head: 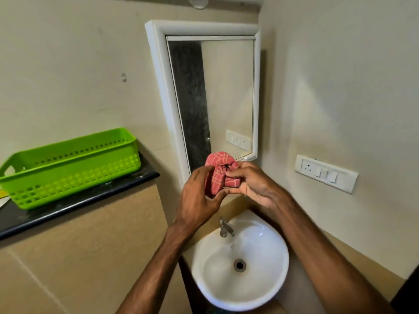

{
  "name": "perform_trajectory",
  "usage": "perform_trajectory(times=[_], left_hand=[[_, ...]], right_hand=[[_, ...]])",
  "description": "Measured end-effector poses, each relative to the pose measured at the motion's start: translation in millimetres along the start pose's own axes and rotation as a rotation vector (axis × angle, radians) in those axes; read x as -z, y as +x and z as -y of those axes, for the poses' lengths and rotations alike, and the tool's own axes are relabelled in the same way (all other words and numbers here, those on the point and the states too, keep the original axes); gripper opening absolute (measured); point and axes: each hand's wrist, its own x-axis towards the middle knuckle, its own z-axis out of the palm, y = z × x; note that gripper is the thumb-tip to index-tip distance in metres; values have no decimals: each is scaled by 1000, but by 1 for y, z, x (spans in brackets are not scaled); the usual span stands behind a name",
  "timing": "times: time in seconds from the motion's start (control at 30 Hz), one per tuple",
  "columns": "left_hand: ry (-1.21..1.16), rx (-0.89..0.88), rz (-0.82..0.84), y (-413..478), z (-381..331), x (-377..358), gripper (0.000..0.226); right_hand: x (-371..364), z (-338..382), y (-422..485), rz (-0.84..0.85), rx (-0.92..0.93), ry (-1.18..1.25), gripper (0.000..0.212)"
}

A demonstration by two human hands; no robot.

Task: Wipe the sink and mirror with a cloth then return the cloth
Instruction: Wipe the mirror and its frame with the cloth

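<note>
From the head, we hold the bunched red checked cloth [221, 172] above the sink [267, 279], before the mirror [226, 91]. Our left grip [197, 196] curls round it and our right grip [254, 184] pinches its fold. A green basket [68, 155] sits on the counter [90, 197].

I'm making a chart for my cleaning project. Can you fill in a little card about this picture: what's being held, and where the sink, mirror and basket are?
cloth: red checked, bunched up, held above the sink
left hand: grips the cloth
right hand: pinches the cloth
sink: white round basin below the hands, tap at its back
mirror: white frame, on the wall behind the cloth
basket: green, on the black counter, left of the sink
</note>
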Motion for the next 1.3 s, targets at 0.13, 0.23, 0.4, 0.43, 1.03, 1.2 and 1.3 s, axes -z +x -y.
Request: perform_trajectory(times=[0.13,0.23,0.4,0.43,1.03,1.2,1.3], left_hand=[[-87,49,48,18,-3,1,45],[-84,85,63,27,-6,0,26],[-108,272,-29,35,3,-1,20],[-151,325,-51,36,6,-3,23],[-959,924,83,29,20,-35,25],[-764,895,-7,30,9,-37,15],[-740,838,-28,36,-2,-37,11]], right_hand=[[21,17,10,-24,1,-190,27],[39,33,15,-87,67,-508,23],[69,50,25,-223,312,-1195,27],[75,51,28,-233,313,-1214,31],[114,19,73,-270,82,-586,35],[79,-4,62,-343,203,-705,23],[47,-8,52,-265,297,-732,19]])
